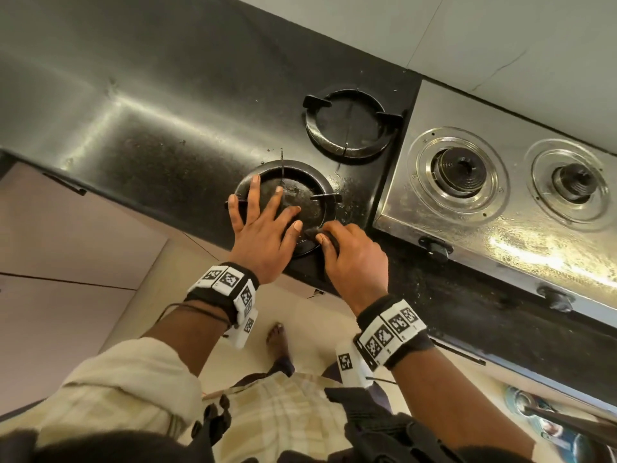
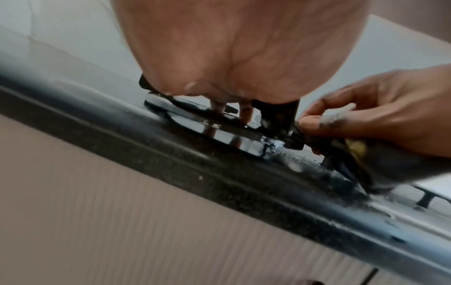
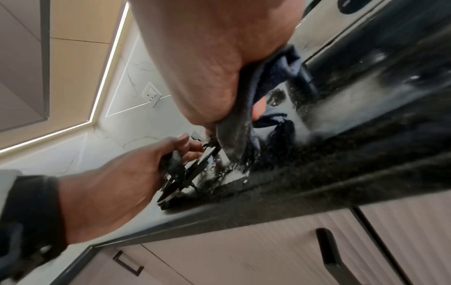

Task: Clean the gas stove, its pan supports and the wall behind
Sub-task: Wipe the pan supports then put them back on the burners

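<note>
Two black round pan supports lie on the dark counter left of the steel gas stove (image 1: 494,228). On the nearer pan support (image 1: 320,195) rests my left hand (image 1: 267,222), fingers spread flat across it. My right hand (image 1: 350,252) grips a dark cloth (image 1: 320,233) against the support's near right rim. The left wrist view shows the support's ring (image 2: 219,131) under my palm and the right hand (image 2: 366,115) pinching the cloth (image 2: 346,150). The right wrist view has the cloth (image 3: 236,127) bunched under my palm. The second pan support (image 1: 350,123) lies farther back. The pale wall (image 1: 500,38) runs behind.
The stove's two bare burners (image 1: 462,172) (image 1: 572,183) sit in steel rings, with black knobs (image 1: 435,247) on its front. The wet, speckled counter (image 1: 133,121) stretches left. Cabinet fronts with dark handles (image 3: 329,256) run below the counter edge. My foot (image 1: 277,339) stands on the floor.
</note>
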### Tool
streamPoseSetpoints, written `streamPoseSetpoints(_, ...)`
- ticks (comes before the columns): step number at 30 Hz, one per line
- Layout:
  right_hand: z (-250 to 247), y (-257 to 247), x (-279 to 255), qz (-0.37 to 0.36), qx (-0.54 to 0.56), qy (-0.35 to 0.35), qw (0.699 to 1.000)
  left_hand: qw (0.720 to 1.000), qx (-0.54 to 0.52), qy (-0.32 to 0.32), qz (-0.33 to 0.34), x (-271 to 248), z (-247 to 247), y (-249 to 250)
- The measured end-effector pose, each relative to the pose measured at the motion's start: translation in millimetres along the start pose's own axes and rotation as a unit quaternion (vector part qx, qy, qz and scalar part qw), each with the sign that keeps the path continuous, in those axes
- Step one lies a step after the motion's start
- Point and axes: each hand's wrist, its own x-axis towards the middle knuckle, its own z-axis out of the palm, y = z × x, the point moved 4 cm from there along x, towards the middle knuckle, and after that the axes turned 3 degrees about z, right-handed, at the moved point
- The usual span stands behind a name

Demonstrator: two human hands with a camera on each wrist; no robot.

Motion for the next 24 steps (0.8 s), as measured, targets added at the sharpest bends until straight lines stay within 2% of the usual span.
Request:
streamPoseSetpoints(5, -2.5, -0.2, 39.6, 0.044, -0.036, 0.066, 0.996, 1.0, -0.004, -0.003, -0.005, 0.7, 0.8, -1.3)
streamPoseSetpoints(8, -0.5, 3.9, 47.6, 0.059, -0.024, 0.069, 0.996, 1.0, -0.008, -0.005, -0.028, 4.0, 1.1, 0.7)
streamPoseSetpoints(11, 5.1, 4.1, 31.7, 0.008, 0.013, 0.056, 0.998, 1.0, -0.01, 0.005, -0.026, 4.3, 2.0, 0.6)
streamPoseSetpoints(14, 19.1, -12.3, -0.8, -0.066, 0.041, -0.002, 0.997, 1.0, -0.022, 0.012, -0.018, 3.9, 4.5, -0.9)
streamPoseSetpoints(17, 26.0, -20.7, -20.1, -0.083, 0.066, -0.034, 0.994, 0.999, -0.031, 0.017, -0.009, 3.8, 5.4, -2.7)
streamPoseSetpoints(19, 22.3, -14.6, -18.1, -0.092, 0.03, -0.036, 0.995, 0.999, -0.026, 0.016, -0.012, 4.3, 5.6, -3.7)
streamPoseSetpoints(21, 14.7, -3.8, -9.7, -0.079, -0.007, -0.013, 0.997, 0.999, -0.023, 0.016, -0.016, 5.4, 5.9, -3.2)
streamPoseSetpoints(24, 2.8, 15.9, 20.3, -0.007, -0.046, 0.025, 0.999, 0.999, -0.021, 0.016, -0.024, 8.2, 6.6, -1.6)
